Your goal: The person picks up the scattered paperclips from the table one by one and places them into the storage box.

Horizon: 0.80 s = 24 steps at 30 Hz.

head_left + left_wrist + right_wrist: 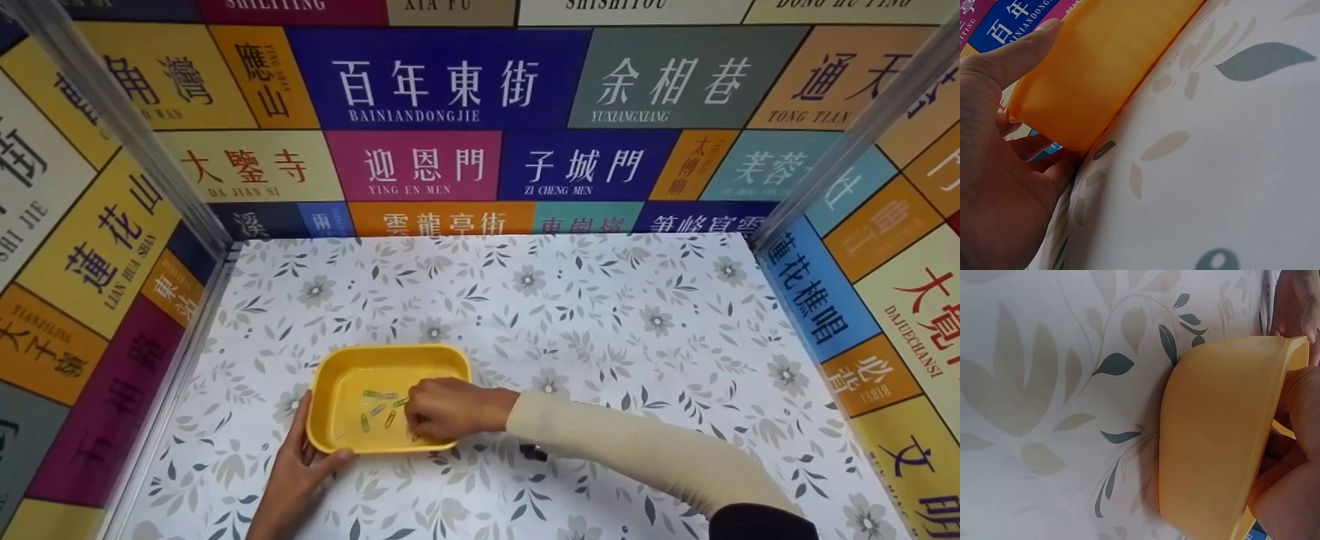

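Note:
A yellow plastic tray (341, 382) with rounded corners stands on the patterned tabletop, left of the middle in the head view. Several small coloured paper clips (377, 410) lie scattered on its floor. My left hand (301, 472) grips the tray's near left corner. In the left wrist view its thumb (1039, 42) lies along the rim, with the fingers against the outer wall. Inside the tray's right half, my right hand (450, 409) reaches down with curled fingers among the clips. Its fingertips are hidden, and I cannot tell whether they pinch a clip.
White cloth with grey leaves and flowers (529, 281) covers the table. Upright panels (435, 82) printed with coloured place-name signs enclose the back and both sides. A small dark object (533, 452) shows below the right forearm's cream sleeve (622, 435).

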### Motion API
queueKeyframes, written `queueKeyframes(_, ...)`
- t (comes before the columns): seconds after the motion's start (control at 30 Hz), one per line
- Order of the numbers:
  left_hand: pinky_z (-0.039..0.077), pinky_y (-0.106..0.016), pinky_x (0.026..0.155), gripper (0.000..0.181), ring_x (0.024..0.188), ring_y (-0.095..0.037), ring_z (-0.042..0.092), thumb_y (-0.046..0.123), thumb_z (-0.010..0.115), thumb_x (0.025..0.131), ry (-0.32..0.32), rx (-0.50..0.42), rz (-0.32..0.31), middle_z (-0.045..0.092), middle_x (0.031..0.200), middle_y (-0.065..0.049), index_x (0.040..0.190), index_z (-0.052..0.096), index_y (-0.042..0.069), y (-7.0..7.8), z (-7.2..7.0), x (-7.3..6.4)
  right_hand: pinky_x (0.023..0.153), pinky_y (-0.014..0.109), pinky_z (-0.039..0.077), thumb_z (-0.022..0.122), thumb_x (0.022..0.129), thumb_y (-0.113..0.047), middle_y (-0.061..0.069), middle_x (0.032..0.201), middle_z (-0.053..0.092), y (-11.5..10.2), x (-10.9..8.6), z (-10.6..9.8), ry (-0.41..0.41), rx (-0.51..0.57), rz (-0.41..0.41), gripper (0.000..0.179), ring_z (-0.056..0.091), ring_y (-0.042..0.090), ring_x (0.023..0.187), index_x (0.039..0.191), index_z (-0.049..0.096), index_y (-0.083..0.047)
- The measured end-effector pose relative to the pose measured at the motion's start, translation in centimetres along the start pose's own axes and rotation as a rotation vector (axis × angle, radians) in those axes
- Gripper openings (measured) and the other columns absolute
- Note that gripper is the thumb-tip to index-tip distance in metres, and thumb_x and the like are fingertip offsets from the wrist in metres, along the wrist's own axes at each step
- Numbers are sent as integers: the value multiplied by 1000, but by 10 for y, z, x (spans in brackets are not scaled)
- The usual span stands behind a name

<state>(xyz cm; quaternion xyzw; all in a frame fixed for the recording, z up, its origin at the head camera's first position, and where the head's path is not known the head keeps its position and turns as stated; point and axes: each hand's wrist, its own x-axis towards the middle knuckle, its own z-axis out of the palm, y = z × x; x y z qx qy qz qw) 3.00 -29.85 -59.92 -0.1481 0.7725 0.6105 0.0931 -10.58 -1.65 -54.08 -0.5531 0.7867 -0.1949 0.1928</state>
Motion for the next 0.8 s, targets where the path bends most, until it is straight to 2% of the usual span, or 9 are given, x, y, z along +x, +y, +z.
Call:
queueKeyframes(0.17, 20, -32, 134, 127, 170, -20, 10, 32, 94, 90, 0, 1, 0, -1, 185, 8, 178, 2, 36, 0, 1, -1, 76, 17, 51, 74, 103, -12, -2, 97, 72, 0, -7, -16, 61, 36, 12, 11, 61, 10, 85, 106, 84, -8)
queueKeyframes(0.27, 19, -34, 135, 128, 170, -19, 10, 33, 95, 90, 0, 1, -12, -1, 185, 9, 178, 1, 38, 0, 1, -1, 84, 20, 54, 75, 104, -12, -1, 102, 73, 2, -13, -28, 119, 76, 24, 12, 64, 13, 92, 109, 84, -7)
queueKeyframes(0.4, 18, -39, 136, 128, 170, -20, 9, 33, 95, 90, 3, -2, -19, -3, 184, 11, 177, 1, 40, 0, 0, -2, 90, 23, 56, 74, 105, -13, 0, 105, 73, 5, -26, -37, 172, 93, 48, 11, 66, 16, 98, 109, 83, -9)
queueKeyframes(0.5, 19, -37, 135, 127, 170, -20, 9, 33, 93, 91, 5, 2, -18, -5, 184, 12, 177, 0, 41, 1, -1, -3, 91, 25, 57, 74, 105, -14, 1, 108, 74, 6, -38, -41, 195, 107, 82, 12, 68, 18, 101, 110, 83, -9)
queueKeyframes(0.67, 19, -29, 134, 121, 170, -21, 7, 30, 88, 97, 22, 14, 25, -5, 185, 10, 177, -2, 38, 5, -3, -4, 90, 30, 59, 76, 104, -13, 3, 108, 75, 12, -59, -44, 256, 150, 123, 12, 70, 23, 101, 111, 83, -8)
queueKeyframes(0.73, 16, -33, 136, 116, 171, -23, 6, 30, 85, 100, 51, 39, 55, -2, 185, 6, 178, -2, 34, 9, -3, -4, 89, 31, 60, 77, 103, -12, 2, 106, 75, 15, -66, -45, 287, 162, 129, 10, 70, 23, 98, 110, 83, -9)
queueKeyframes(0.8, 12, -42, 139, 110, 171, -26, 5, 31, 81, 103, 103, 81, 98, 2, 186, 1, 179, 0, 29, 15, -3, -5, 89, 32, 60, 78, 103, -11, 1, 104, 75, 18, -73, -46, 320, 174, 133, 9, 70, 21, 97, 109, 84, -10)
